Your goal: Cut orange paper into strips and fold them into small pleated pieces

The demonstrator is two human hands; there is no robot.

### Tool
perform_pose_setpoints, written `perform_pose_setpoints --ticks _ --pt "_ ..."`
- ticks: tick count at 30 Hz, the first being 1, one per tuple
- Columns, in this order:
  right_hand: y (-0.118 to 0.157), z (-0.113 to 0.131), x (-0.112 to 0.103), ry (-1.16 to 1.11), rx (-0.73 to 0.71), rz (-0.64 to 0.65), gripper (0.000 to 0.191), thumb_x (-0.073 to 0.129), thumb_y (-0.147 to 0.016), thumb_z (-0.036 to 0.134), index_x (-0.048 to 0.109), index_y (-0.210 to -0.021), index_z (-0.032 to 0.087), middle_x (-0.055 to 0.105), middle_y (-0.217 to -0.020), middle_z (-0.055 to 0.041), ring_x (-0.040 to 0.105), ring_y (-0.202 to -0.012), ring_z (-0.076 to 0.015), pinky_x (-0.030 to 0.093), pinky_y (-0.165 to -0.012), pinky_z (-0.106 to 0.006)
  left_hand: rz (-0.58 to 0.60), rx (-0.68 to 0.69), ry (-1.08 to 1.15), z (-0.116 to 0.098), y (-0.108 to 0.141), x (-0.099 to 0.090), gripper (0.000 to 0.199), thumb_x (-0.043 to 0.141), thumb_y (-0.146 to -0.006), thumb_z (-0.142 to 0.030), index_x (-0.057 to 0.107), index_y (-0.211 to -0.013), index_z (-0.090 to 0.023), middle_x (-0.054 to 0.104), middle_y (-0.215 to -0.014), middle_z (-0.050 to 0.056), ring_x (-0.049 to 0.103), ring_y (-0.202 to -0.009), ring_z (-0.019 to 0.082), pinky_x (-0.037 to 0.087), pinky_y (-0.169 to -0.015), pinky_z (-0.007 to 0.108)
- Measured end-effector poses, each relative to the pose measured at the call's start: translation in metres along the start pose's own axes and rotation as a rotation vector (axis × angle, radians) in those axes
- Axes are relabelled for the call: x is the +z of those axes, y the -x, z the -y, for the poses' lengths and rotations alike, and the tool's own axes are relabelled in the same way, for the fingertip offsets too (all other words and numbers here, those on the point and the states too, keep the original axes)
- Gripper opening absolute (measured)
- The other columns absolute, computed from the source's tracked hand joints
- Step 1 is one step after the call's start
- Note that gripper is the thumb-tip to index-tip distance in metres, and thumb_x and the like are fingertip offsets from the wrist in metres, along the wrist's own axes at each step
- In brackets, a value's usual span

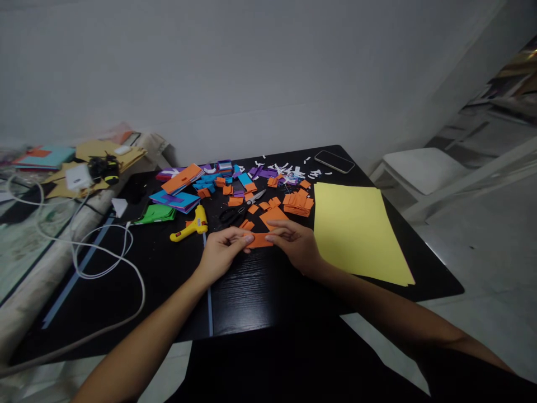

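A small strip of orange paper is stretched level between my two hands, above the black table. My left hand pinches its left end between thumb and fingers. At the right end, my right hand grips it the same way. Just behind the strip lies a flat orange paper piece. Scissors with black handles rest beyond my left hand, blades pointing away to the right. A yellow glue gun lies to the left of that hand. Several folded orange pieces are heaped beyond my right hand.
Yellow paper sheets cover the table's right side, with a phone behind them. White paper scraps are scattered at the back. Green folded paper and a looped white cable lie left. A white stool stands right.
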State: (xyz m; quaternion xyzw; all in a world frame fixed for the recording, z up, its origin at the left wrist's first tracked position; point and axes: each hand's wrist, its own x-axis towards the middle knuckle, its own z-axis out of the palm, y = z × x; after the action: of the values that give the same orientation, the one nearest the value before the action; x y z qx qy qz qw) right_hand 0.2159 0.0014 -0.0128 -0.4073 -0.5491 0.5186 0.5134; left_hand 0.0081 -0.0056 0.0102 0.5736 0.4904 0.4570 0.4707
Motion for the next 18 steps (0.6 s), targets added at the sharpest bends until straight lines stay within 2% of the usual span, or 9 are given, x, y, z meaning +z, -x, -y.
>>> perform_pose_setpoints --ticks 7,18 --pt "-0.0008 -0.003 0.0007 0.004 -0.075 -0.018 0.031 0.084 -0.078 0.032 0.077 -0.107 0.023 0.082 -0.086 -0.0023 0.08 -0.084 -0.0219 0.066 -0.087 -0.037 -0.012 -0.007 -0.012 -0.0009 0.0002 0.0009 0.027 0.084 -0.077 -0.041 0.081 -0.086 -0.016 0.076 -0.066 0.003 0.072 -0.058 0.016 0.058 -0.057 0.024" --pt "0.0006 -0.0027 0.0011 0.03 -0.089 -0.026 0.03 0.083 -0.079 0.032 0.077 -0.107 0.024 0.082 -0.087 -0.0033 0.08 -0.084 -0.0224 0.066 -0.087 -0.04 -0.022 0.01 0.015 0.0017 -0.0002 0.0004 0.022 0.084 -0.077 -0.037 0.081 -0.086 -0.017 0.079 -0.071 0.003 0.074 -0.058 0.017 0.06 -0.058 0.025"
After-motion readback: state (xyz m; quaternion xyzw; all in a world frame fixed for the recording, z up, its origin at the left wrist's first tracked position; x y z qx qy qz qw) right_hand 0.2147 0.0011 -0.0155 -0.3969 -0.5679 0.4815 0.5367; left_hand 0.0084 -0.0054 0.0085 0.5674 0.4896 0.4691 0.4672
